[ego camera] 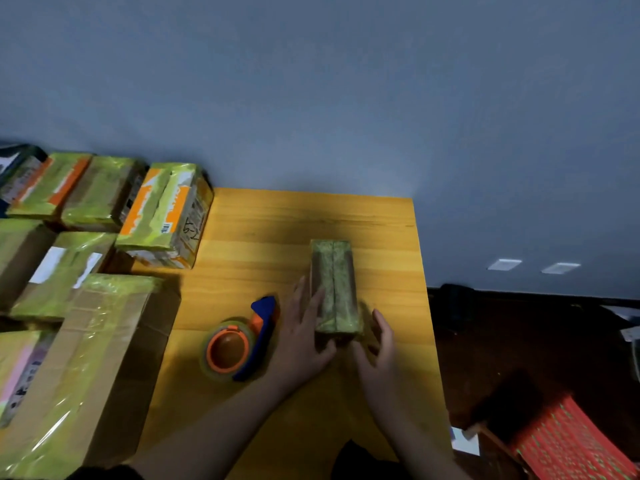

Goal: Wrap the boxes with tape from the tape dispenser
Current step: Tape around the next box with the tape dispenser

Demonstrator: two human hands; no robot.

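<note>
A narrow box [335, 285] wrapped in greenish tape lies lengthwise on the yellow wooden table [263, 237]. My left hand [304, 327] lies flat against the box's left side, fingers straight, thumb at its near end. My right hand [379, 341] touches the near right corner with loosely bent fingers. The tape dispenser [239, 341], blue handle with an orange hub and a clear tape roll, lies on the table just left of my left hand, not held.
Several taped cardboard boxes crowd the left side: a large brown one [86, 368] at the near left and an orange-and-white one [166, 216] further back. A grey wall rises behind the table. A red patterned object [568, 441] sits on the dark floor at right.
</note>
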